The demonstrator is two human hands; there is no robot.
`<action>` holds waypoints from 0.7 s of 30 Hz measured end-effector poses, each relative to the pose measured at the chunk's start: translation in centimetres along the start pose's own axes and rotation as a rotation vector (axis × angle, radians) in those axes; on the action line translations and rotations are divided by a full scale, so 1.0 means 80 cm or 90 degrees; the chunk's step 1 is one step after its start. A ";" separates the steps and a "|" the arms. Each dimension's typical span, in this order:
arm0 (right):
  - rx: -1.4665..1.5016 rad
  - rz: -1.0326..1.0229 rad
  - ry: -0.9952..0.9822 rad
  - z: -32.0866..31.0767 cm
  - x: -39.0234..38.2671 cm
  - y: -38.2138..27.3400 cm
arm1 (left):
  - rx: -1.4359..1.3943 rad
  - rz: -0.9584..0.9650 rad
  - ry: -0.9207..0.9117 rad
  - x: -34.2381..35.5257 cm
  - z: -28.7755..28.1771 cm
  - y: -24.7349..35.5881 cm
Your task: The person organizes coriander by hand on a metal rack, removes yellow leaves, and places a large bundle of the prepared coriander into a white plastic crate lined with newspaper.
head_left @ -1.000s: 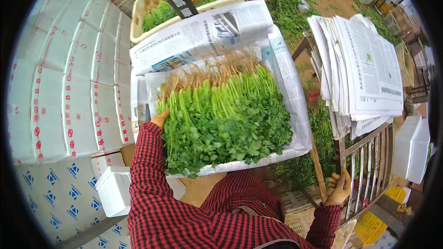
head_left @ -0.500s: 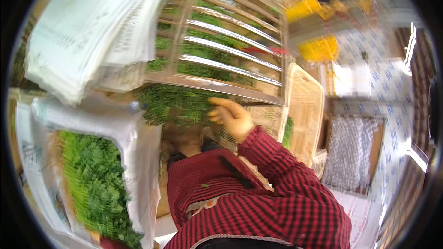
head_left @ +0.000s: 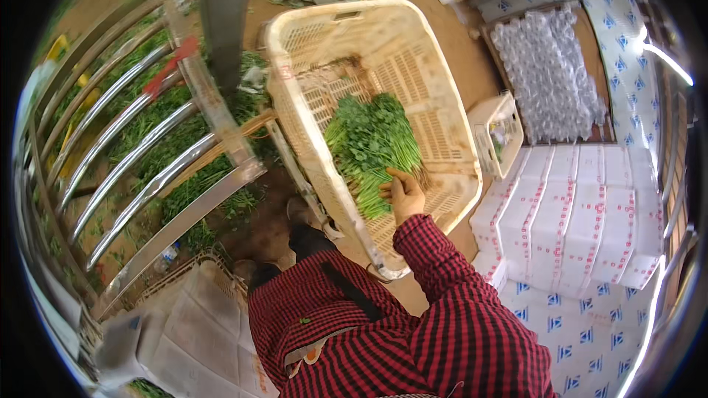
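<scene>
In the head view, a bunch of leafy greens (head_left: 369,149) is seen lying inside a cream plastic crate (head_left: 413,44), toward its near end. The crate is rectangular with rounded corners, and its walls and floor are pierced with slots and small holes. The greens are soft and frilly at the top, with thin pale green stems gathered at the lower end.

The right hand (head_left: 403,195) is stretched forward from a red and black checked sleeve (head_left: 435,265) and is laid on the stem end of the bunch; the fingers are curled loosely over the stems, though a firm grip cannot be told. The left hand is not seen.

A slanted metal rack (head_left: 147,177) of shiny bars is set to the left, and white foam boxes (head_left: 575,214) are stacked to the right.
</scene>
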State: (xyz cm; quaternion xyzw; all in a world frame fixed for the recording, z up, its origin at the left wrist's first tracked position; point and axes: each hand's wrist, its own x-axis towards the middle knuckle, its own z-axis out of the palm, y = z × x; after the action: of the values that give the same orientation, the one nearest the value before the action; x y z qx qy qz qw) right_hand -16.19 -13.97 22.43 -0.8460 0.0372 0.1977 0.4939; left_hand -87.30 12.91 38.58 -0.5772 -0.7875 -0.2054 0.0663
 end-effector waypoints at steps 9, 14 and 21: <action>-0.641 0.098 -0.011 -0.134 0.204 0.174 | -0.648 0.409 -1.023 -0.380 0.159 0.610; -0.853 0.107 -0.140 -0.128 0.241 0.177 | -0.413 0.776 -1.233 -0.545 0.213 0.729; -0.786 0.069 -0.018 -0.147 0.257 0.222 | -0.156 0.973 -1.270 -0.648 0.260 0.743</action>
State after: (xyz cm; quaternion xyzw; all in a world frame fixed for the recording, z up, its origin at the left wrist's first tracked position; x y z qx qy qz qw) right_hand 1.59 -30.31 5.31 -0.9698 -0.0475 0.2186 -0.0968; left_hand -12.03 -9.65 16.67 -0.7901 0.0630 0.3379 -0.5076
